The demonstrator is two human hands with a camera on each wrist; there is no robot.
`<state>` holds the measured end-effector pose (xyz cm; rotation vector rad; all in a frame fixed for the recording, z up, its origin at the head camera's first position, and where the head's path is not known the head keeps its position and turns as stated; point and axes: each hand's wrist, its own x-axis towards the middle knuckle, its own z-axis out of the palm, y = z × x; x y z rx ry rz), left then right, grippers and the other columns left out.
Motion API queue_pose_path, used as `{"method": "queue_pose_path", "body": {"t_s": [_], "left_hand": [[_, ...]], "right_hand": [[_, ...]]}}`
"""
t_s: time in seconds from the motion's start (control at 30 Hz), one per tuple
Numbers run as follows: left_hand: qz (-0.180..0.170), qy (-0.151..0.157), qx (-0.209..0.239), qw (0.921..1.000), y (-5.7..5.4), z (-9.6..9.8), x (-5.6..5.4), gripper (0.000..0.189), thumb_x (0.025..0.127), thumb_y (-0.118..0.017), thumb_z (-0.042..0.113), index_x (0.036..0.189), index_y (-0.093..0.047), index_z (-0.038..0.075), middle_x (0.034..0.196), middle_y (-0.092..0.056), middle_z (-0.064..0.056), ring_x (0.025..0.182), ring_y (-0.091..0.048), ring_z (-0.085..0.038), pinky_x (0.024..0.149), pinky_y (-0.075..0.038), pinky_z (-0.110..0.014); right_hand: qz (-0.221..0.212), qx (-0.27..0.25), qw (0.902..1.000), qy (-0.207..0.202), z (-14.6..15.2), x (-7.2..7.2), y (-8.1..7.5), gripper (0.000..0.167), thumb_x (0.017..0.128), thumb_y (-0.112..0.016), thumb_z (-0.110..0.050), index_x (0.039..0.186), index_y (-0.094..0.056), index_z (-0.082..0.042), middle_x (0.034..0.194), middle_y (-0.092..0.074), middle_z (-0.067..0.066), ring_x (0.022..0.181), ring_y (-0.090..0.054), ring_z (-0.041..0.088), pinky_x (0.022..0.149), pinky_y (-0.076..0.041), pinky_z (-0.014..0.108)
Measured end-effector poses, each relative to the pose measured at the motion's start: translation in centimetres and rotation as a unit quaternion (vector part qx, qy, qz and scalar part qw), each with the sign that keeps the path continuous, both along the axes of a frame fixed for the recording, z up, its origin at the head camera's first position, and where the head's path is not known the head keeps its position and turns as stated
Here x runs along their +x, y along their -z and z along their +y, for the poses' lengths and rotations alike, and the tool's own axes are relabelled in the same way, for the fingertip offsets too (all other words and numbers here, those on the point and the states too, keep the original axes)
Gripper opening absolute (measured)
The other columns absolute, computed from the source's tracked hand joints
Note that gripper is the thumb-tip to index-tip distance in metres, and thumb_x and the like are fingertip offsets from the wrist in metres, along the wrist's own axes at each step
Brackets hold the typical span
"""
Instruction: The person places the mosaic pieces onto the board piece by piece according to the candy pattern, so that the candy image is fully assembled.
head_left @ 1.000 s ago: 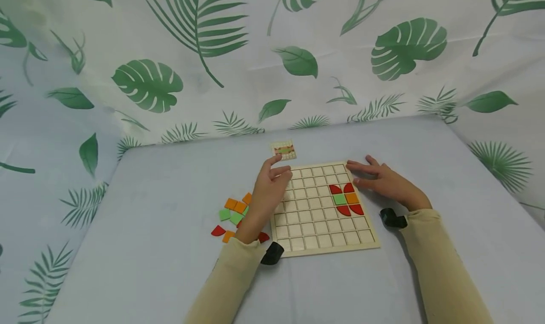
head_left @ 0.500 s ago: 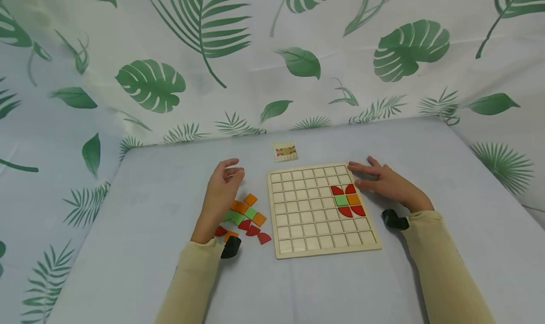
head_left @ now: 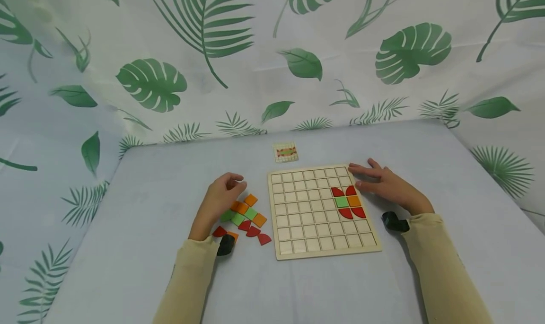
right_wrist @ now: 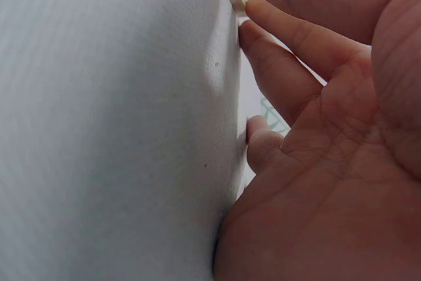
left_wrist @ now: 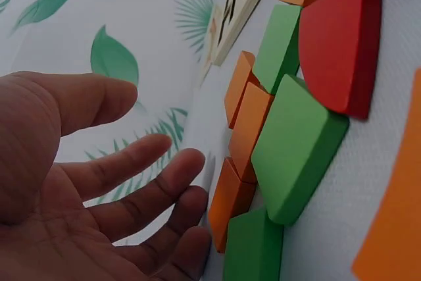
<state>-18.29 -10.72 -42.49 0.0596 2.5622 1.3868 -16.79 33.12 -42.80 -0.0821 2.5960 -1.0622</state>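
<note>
My left hand (head_left: 217,202) hovers by the loose pile of flat pieces left of the board, its fingers loosely bent and nothing in them. In the left wrist view a green square (left_wrist: 297,153), orange squares (left_wrist: 250,126) and a red quarter-circle (left_wrist: 342,47) lie beside the fingertips. My right hand (head_left: 389,186) rests at the right edge of the wooden grid board (head_left: 304,220), fingers extended and touching its side. Near that edge, the board carries a green square (head_left: 342,202), an orange square (head_left: 354,201) and several red quarter-circles (head_left: 358,212).
Behind the board lies a small pattern card (head_left: 285,152) showing a red, green and orange figure on a grid. A leaf-printed cloth (head_left: 238,68) stands along the back of the white table (head_left: 140,210). Black wrist cameras (head_left: 396,222) sit at both cuffs.
My left hand has swung left from above the board's left edge to the loose pieces, then lowered somewhat. The right hand keeps its place at the board.
</note>
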Motion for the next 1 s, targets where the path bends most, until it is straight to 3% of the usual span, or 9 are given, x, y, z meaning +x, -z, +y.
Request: {"method": "queue_pose_path", "body": {"t_s": [0.27, 0.43, 0.57, 0.77, 1.0], "left_hand": [[0.018, 0.049, -0.026, 0.9983, 0.5, -0.3, -0.1, 0.036, 0.106, -0.065, 0.027, 0.131, -0.068, 0.001, 0.134, -0.063, -0.018, 0.123, -0.055, -0.036, 0.109, -0.046, -0.052], [0.034, 0.071, -0.085, 0.9933, 1.0, 0.2, -0.2, 0.035, 0.099, -0.073, 0.028, 0.123, -0.071, 0.004, 0.14, -0.057, -0.019, 0.131, -0.044, -0.039, 0.106, -0.043, -0.055], [0.043, 0.082, -0.138, 0.9861, 1.2, 0.6, -0.1, 0.036, 0.095, -0.08, 0.03, 0.121, -0.069, 0.008, 0.143, -0.054, -0.019, 0.131, -0.041, -0.041, 0.105, -0.04, -0.058], [0.052, 0.099, -0.172, 0.9787, 1.0, 0.8, -0.1, 0.033, 0.095, -0.081, 0.029, 0.116, -0.067, 0.009, 0.143, -0.053, -0.02, 0.13, -0.042, -0.043, 0.108, -0.037, -0.058], [0.002, 0.146, -0.167, 0.9751, 0.0, -1.6, -0.4, 0.035, 0.096, -0.079, 0.029, 0.123, -0.068, 0.01, 0.144, -0.053, -0.016, 0.128, -0.042, -0.038, 0.105, -0.041, -0.057]], "right_hand": [[0.001, 0.005, 1.0, -0.005, -0.1, -0.3, -0.1, 0.067, 0.106, -0.068, -0.035, 0.164, -0.043, -0.012, 0.175, -0.006, 0.027, 0.157, 0.013, 0.057, 0.114, 0.002, 0.083], [0.013, -0.003, 0.9998, -0.015, -0.3, -0.4, -0.4, 0.065, 0.106, -0.068, -0.032, 0.162, -0.046, -0.009, 0.174, -0.023, 0.021, 0.161, 0.008, 0.047, 0.119, 0.007, 0.075], [0.014, -0.008, 0.9997, -0.017, -0.3, -0.4, -0.5, 0.064, 0.106, -0.069, -0.031, 0.162, -0.047, -0.008, 0.173, -0.027, 0.018, 0.161, 0.009, 0.046, 0.12, 0.008, 0.073], [0.009, -0.008, 0.9999, -0.012, -0.3, -0.3, -0.4, 0.066, 0.106, -0.069, -0.032, 0.163, -0.045, -0.009, 0.174, -0.022, 0.02, 0.161, 0.01, 0.047, 0.118, 0.007, 0.076], [-0.005, -0.002, 1.0, -0.002, -0.1, -0.1, -0.2, 0.069, 0.105, -0.068, -0.037, 0.165, -0.042, -0.013, 0.175, -0.001, 0.028, 0.157, 0.013, 0.055, 0.114, 0.001, 0.083]]}}
